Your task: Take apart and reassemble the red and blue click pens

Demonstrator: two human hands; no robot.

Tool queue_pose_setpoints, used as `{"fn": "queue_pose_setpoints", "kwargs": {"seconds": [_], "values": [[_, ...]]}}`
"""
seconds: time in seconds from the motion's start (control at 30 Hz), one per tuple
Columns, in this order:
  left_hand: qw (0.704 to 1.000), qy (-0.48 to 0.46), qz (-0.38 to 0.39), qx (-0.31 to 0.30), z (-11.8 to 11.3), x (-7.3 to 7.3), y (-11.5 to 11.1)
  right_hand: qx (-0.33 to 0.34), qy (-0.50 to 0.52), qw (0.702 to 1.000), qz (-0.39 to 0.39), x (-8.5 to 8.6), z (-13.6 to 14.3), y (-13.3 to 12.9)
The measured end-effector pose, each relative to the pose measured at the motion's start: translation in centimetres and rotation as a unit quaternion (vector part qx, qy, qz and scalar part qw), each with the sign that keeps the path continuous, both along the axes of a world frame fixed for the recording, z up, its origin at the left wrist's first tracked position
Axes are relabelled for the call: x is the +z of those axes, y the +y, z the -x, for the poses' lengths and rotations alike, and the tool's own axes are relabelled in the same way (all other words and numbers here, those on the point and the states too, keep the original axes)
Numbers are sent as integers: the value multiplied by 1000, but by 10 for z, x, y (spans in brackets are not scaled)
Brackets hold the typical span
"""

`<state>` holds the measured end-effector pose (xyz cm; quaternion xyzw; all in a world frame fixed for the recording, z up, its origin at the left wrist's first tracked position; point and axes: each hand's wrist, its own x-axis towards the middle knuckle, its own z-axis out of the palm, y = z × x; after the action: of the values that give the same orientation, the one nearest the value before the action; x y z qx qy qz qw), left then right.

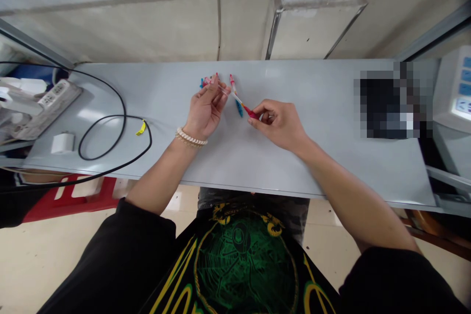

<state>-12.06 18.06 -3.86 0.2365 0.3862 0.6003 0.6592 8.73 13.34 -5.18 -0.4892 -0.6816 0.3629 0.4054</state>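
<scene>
Above the middle of the table, my right hand point(275, 120) is closed on the end of a red pen part point(250, 112), thumb and forefinger pinching it. A thin whitish rod with an orange section point(239, 100), resembling a pen refill, runs from that red part toward my left hand. My left hand point(208, 108) is closed in a pinch, palm partly up, near the rod's other end; its exact grip is too small to make out. Behind the rod lie a red-and-white pen point(232, 80) and a blue pen point(239, 108). More red and blue pen pieces point(206, 81) show beyond my left fingers, partly hidden.
A black cable point(124, 108) with a yellow tag point(141, 128) loops across the left side. Near it are a white charger point(63, 143) and a power strip point(51, 103). A pixelated dark object point(386, 108) lies at right. The wall point(147, 34) stands behind the table point(349, 167).
</scene>
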Motion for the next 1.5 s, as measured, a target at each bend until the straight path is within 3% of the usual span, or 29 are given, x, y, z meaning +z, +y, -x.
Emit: {"fn": "queue_pose_setpoints", "kwargs": {"seconds": [0.17, 0.53, 0.97, 1.13, 1.33, 1.5], "values": [[1000, -6, 18, 1, -5, 8, -5, 9, -2, 1000, 9, 2, 1, -1], [999, 35, 4, 11, -1, -8, -1, 16, -1, 1000, -4, 3, 0, -2], [997, 65, -47, 1, 0, -12, 1, 29, -17, 999, -8, 3, -1, -3], [992, 105, -68, 5, -6, -7, -6, -3, -29, 998, -63, 5, 0, -2], [991, 98, -74, -44, -20, -11, -18, -61, 5, 994, -85, 4, 3, -7], [994, 85, -72, -19, -21, -15, -18, -50, -1, 990, -132, 1, 5, -8]]}}
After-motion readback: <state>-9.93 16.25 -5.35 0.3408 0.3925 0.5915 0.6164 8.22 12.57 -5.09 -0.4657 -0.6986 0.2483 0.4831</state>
